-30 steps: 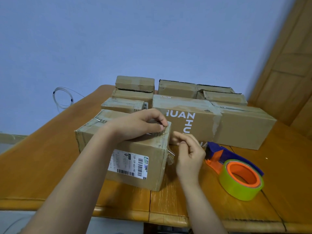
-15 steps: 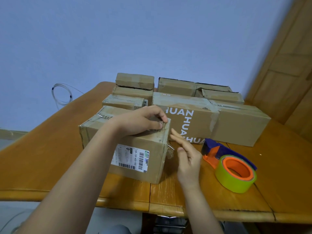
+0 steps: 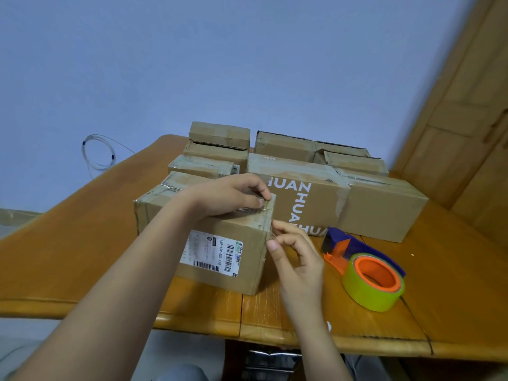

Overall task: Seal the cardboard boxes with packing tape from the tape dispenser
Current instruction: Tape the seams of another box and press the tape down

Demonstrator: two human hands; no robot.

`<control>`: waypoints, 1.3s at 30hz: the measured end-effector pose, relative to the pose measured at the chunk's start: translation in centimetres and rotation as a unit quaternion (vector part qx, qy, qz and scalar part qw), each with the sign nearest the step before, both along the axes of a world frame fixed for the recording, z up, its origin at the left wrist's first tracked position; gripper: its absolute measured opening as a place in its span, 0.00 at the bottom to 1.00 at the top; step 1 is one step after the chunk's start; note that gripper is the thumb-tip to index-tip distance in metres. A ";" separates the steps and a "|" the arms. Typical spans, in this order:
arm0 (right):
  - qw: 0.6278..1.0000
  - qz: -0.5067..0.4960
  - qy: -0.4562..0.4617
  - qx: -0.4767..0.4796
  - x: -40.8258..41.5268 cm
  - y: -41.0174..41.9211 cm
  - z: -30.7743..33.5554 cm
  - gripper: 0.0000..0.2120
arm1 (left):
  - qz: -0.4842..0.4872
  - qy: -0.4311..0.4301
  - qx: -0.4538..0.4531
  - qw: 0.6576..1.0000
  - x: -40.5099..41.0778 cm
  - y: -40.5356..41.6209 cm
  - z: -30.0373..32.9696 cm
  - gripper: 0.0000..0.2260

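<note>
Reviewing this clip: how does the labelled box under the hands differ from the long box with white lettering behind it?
The labelled box is shorter and carries a white barcode sticker; the long box is much longer and printed with large white letters. The left hand rests on the labelled box and the right hand pinches at its corner; the long box is untouched. Both are brown cardboard on the wooden table.

A room at home, turned into a makeshift parcel-packing corner.

A plain blue painted wall (image 3: 247, 64) rises beyond the hands, panelled wooden furniture (image 3: 461, 138) stands off to the right of them, and a honey-coloured wooden table (image 3: 68, 243) sits under them, with used cardboard boxes (image 3: 302, 149) stacked just past the left hand (image 3: 231, 196) and a loose coil of white cable (image 3: 96, 152) hanging far left.
</note>
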State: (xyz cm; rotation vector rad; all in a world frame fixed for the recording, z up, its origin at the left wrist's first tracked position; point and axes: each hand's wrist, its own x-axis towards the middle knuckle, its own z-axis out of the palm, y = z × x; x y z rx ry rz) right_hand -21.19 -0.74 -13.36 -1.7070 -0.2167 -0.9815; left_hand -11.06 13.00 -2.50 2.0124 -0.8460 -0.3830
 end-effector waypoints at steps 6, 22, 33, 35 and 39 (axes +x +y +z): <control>0.999 0.026 0.023 0.012 0.3 -0.5 0.3 0.07 | -0.011 0.004 -0.013 1.000 0.3 0.0 -0.2 0.08; 0.986 0.048 0.158 0.017 3.0 -1.8 1.3 0.41 | -0.006 -0.032 0.017 0.999 0.3 -0.2 0.0 0.10; 0.993 0.036 0.076 -0.082 1.7 -2.2 0.5 0.29 | -0.016 0.017 -0.005 1.000 0.3 0.0 -0.1 0.09; 0.995 0.041 0.063 -0.065 1.4 -2.2 0.3 0.28 | -0.015 0.018 -0.006 1.000 0.3 0.0 -0.1 0.08; 0.996 0.041 0.067 -0.046 1.7 -1.9 -0.3 0.25 | -0.013 0.021 -0.008 1.000 0.4 0.0 -0.2 0.08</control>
